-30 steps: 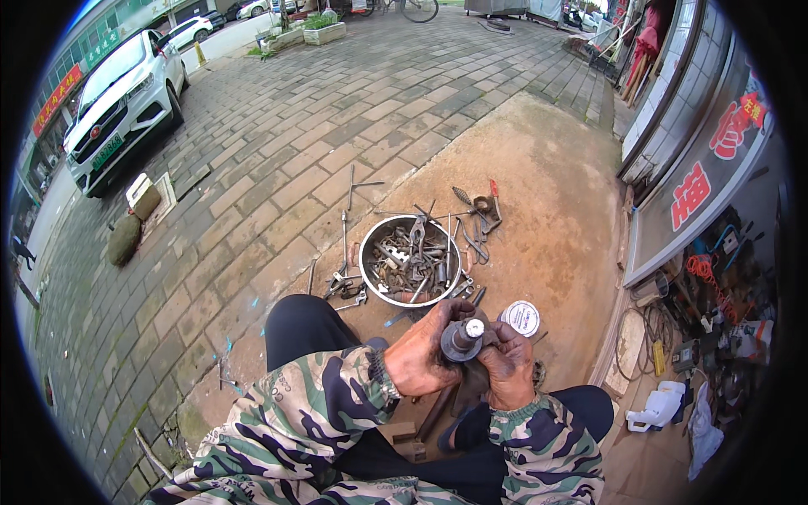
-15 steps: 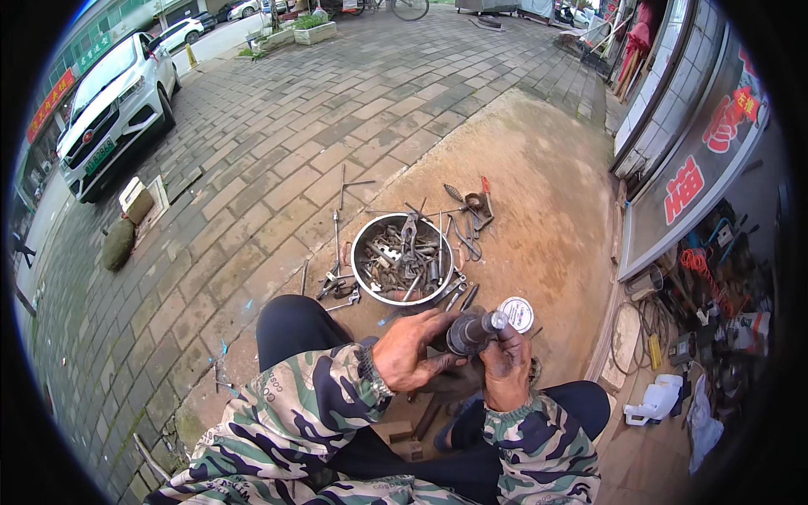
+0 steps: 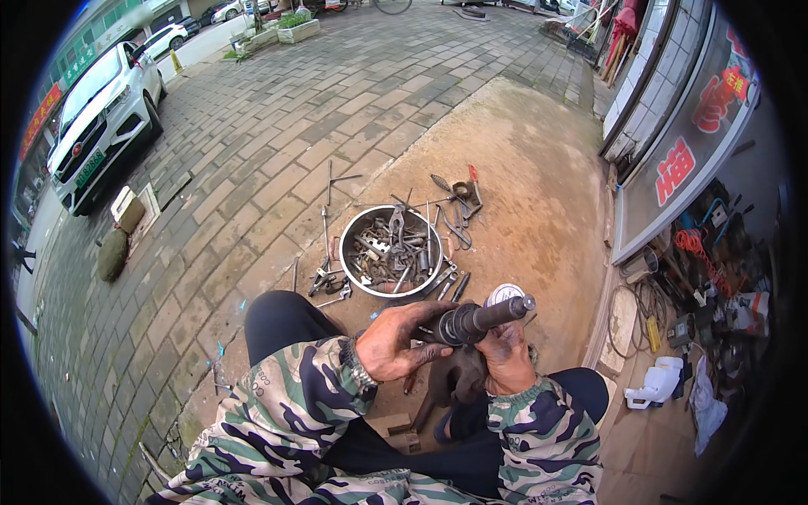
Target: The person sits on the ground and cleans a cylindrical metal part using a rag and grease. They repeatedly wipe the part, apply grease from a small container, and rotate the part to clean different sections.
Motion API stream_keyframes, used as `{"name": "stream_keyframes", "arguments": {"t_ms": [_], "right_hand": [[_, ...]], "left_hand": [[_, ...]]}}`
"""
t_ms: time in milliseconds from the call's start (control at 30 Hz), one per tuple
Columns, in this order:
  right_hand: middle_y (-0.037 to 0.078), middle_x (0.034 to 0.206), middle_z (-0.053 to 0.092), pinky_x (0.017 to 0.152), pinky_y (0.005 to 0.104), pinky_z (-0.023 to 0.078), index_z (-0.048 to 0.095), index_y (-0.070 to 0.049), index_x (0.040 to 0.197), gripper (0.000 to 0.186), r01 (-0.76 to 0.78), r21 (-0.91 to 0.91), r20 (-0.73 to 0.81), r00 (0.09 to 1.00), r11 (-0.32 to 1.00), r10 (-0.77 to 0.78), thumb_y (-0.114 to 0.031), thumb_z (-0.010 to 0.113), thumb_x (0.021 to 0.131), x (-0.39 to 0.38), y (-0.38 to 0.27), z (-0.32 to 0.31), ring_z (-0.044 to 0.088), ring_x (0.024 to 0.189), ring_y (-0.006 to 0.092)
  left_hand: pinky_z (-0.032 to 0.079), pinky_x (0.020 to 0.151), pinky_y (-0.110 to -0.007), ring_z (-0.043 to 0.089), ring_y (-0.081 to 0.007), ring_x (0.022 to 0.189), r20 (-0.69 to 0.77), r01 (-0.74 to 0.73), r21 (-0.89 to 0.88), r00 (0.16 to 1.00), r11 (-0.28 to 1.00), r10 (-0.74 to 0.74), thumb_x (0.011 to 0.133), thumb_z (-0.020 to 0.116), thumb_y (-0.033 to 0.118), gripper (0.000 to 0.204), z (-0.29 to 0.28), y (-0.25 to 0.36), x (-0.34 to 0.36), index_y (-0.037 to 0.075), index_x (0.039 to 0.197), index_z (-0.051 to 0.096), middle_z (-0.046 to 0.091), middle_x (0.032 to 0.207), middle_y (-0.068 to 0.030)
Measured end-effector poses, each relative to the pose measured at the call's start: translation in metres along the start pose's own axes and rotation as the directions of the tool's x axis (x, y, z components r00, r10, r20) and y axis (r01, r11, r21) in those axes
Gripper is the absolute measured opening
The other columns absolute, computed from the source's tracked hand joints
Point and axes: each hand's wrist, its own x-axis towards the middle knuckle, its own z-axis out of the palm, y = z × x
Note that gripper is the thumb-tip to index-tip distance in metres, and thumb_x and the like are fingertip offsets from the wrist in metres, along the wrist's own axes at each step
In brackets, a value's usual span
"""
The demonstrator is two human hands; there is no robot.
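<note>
A dark, greasy stepped metal shaft (image 3: 492, 316) with a ribbed collar lies across my two hands, its narrow end pointing right and slightly up. My left hand (image 3: 396, 341) is closed round the thick collar end. Under the bare part of the shaft, my right hand (image 3: 507, 358) grips it from the right; some of its fingers are hidden behind the metal. Just below, between my knees, shows a dark rounded metal piece (image 3: 459, 377), partly covered by my hands. A round white-topped can (image 3: 504, 294) is half hidden behind the shaft.
A metal basin (image 3: 347, 257) full of tools and parts stands ahead. Wrenches (image 3: 337, 295), pliers (image 3: 455, 227) and rods lie round it. Wooden blocks (image 3: 391, 423) lie between my legs. At right are a glass door (image 3: 686, 143), a white jug (image 3: 654, 383) and cluttered tools.
The shaft has swung from pointing toward me to lying sideways, its narrow end now to the right. It covers more of the white-topped can. Both hands stay on it.
</note>
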Motion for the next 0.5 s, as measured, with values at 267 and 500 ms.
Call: {"name": "stream_keyframes", "arguments": {"t_ms": [267, 500], "right_hand": [[0.011, 0.106, 0.07, 0.083, 0.0275, 0.054, 0.061, 0.006, 0.117, 0.033, 0.064, -0.145, -0.085, 0.993, 0.987, -0.077, -0.012, 0.069, 0.09, 0.003, 0.008, 0.003, 0.067, 0.092, 0.0141], [0.009, 0.104, 0.068, 0.081, 0.0289, 0.055, 0.06, 0.006, 0.115, 0.055, 0.264, -0.127, 0.165, 0.956, 0.956, -0.242, -0.042, 0.071, 0.092, 0.01, 0.025, -0.021, 0.067, 0.094, 0.0154]], "left_hand": [[0.056, 0.086, -0.037, 0.068, -0.0313, 0.104, -0.196, -0.148, 0.225, 0.961, 0.963, 0.194, 0.077, 0.083, 0.01, 0.055, 0.01, -0.006, 0.001, -0.001, 0.126, 0.058, 0.064, 0.117, -0.0173], [0.054, 0.089, -0.039, 0.068, -0.0327, 0.105, -0.094, -0.185, 0.189, 0.974, 0.964, 0.206, 0.078, 0.083, 0.012, 0.055, 0.008, -0.005, -0.003, -0.002, 0.126, 0.06, 0.065, 0.116, -0.0182]]}}
